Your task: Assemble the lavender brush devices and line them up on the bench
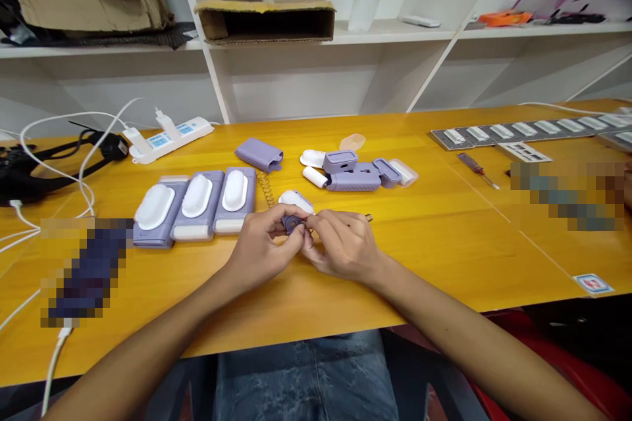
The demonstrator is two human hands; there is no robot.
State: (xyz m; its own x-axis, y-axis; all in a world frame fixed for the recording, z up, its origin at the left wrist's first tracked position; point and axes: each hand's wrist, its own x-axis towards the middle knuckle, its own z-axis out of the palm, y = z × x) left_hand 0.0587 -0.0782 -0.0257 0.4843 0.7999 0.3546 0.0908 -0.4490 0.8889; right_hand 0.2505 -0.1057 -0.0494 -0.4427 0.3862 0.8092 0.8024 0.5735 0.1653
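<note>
Near the front middle of the table, my left hand [269,243] is closed in a pinch around a small dark-purple plastic part [292,223]. My right hand [348,243] meets it from the other side, thumb and fingers pinched at the edge of that part; what they grip is hidden. A small brownish tip [368,217] shows just beyond my right knuckles. Right behind my fingers lies a white oval brush-like piece [296,200]. A thin coil spring [266,189] rests behind my left hand, beside an empty purple housing [259,154].
Three purple units with white oval tops [196,196] stand in a row at left, by a blurred dark device [91,270] on a cable. Purple and white parts [353,176] lie further back. A power strip [172,139], a screwdriver [478,170] and a grey strip [526,128] are around.
</note>
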